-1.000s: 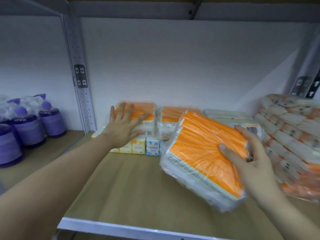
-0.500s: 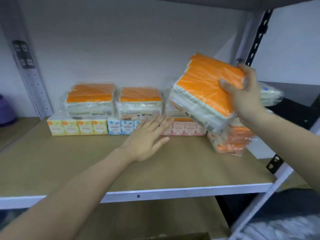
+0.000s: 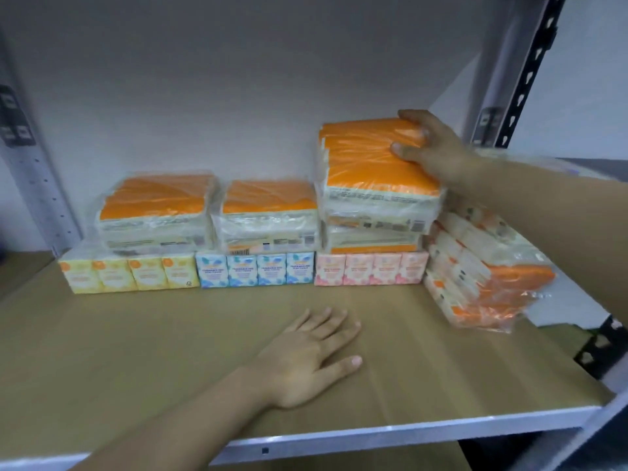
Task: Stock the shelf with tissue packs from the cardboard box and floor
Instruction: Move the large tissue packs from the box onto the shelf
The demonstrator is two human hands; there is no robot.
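An orange-topped tissue pack point(image 3: 367, 171) in clear wrap sits on top of another such pack point(image 3: 373, 241) at the back right of the brown shelf board point(image 3: 136, 351). My right hand point(image 3: 431, 147) grips its top right corner, fingers over the top and thumb on the near face. Two more orange packs point(image 3: 156, 212) point(image 3: 268, 212) lie side by side to its left. All rest on a row of small yellow point(image 3: 129, 273), blue point(image 3: 255, 268) and pink point(image 3: 370, 268) tissue boxes. My left hand point(image 3: 306, 355) lies flat and open on the bare board in front.
A large wrapped bundle of orange-and-white tissue packs point(image 3: 482, 273) leans at the shelf's right end, beside the stack. Grey metal uprights stand at the right point(image 3: 530, 62) and left point(image 3: 27, 185). The shelf's white front edge point(image 3: 373, 433) runs below my left wrist.
My right hand carried the orange pack from mid-air onto the pack at the back right. My left hand left the left pack and came to rest flat on the board.
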